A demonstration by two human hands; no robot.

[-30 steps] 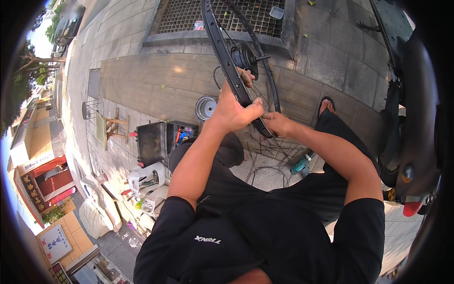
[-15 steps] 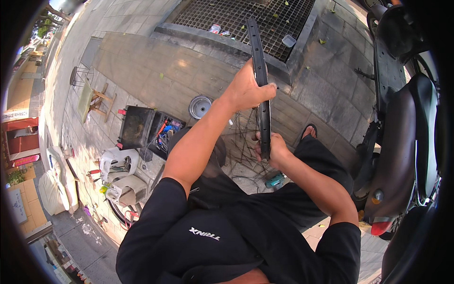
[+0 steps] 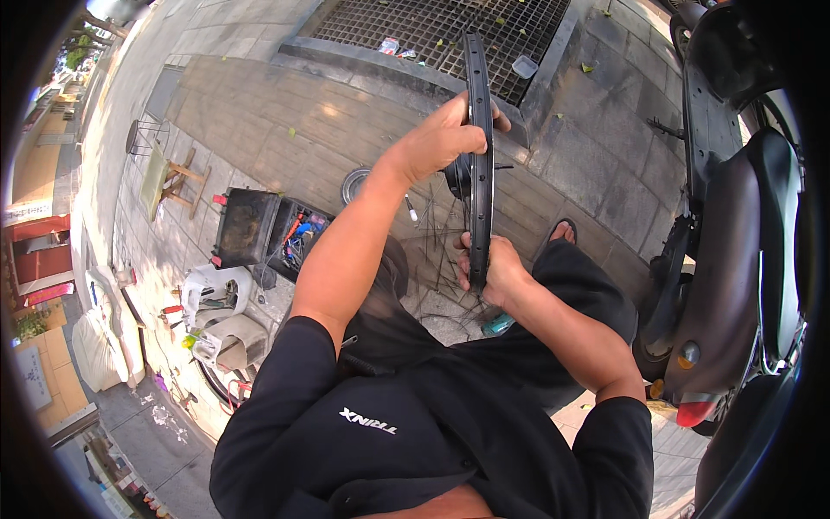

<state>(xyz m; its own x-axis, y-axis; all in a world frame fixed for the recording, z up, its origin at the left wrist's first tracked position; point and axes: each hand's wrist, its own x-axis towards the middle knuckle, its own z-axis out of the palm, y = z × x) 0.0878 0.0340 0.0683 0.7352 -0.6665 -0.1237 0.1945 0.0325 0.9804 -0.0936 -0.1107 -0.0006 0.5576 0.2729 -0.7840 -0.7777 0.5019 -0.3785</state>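
Note:
Upright in front of me is a black bicycle wheel rim (image 3: 479,195), seen nearly edge-on with a row of holes along it. My left hand (image 3: 450,137) is closed round its upper part, the thumb lying across the outer face. Lower down, my right hand (image 3: 500,270) grips the near end, its fingers curled round the edge. A dark wheel hub (image 3: 458,177) shows beside the rim, partly hidden by it. Thin loose spokes (image 3: 432,264) lie scattered on the paving below. A teal power tool (image 3: 497,325) sits by my right thigh, partly covered.
An open black toolbox (image 3: 245,227) with tools stands to the left, near a round metal bowl (image 3: 354,185) partly behind my forearm. Left of my knee are white plastic containers (image 3: 229,337) and a wooden stool (image 3: 177,186). A parked scooter (image 3: 735,233) stands close on the right; a floor grate (image 3: 415,30) lies ahead.
The rim has turned more upright, and the hub has come into view beside it. My left hand has shifted slightly along the rim; both hands keep their hold.

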